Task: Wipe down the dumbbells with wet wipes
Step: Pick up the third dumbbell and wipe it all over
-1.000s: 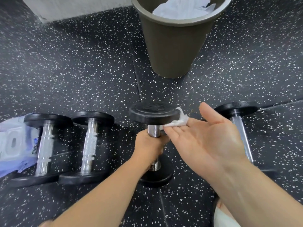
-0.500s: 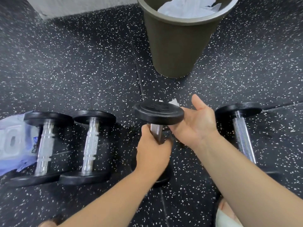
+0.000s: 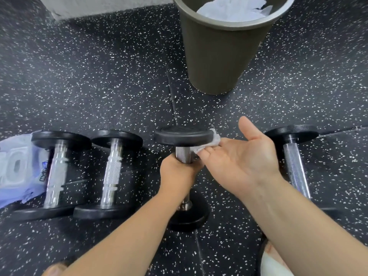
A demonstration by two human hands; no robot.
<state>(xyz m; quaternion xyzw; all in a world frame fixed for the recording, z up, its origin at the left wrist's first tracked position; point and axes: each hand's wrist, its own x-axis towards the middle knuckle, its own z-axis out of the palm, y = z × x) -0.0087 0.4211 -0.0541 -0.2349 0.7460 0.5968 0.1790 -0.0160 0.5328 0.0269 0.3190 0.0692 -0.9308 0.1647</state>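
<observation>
We look down on a black floor [image 3: 99, 86] flecked with white. Our middle dumbbell [image 3: 182, 134] has matte black plates and a silver handle; the wipe [image 3: 213, 141] is white. The bin [image 3: 219, 56] is olive-brown with pale white sheets [image 3: 231, 8] inside, the wipes pack [image 3: 14, 166] lavender with dark-blue lettering.

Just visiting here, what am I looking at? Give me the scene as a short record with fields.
floor: black, speckled
left hand: grips the handle of the middle dumbbell, which stands on end
right hand: palm up, straight fingers press a wipe against its top plate
lying on the floor: outer left dumbbell, inner left dumbbell, right dumbbell
wipe pack: far left, by the outer left dumbbell
bin: ahead, crumpled white sheets inside
</observation>
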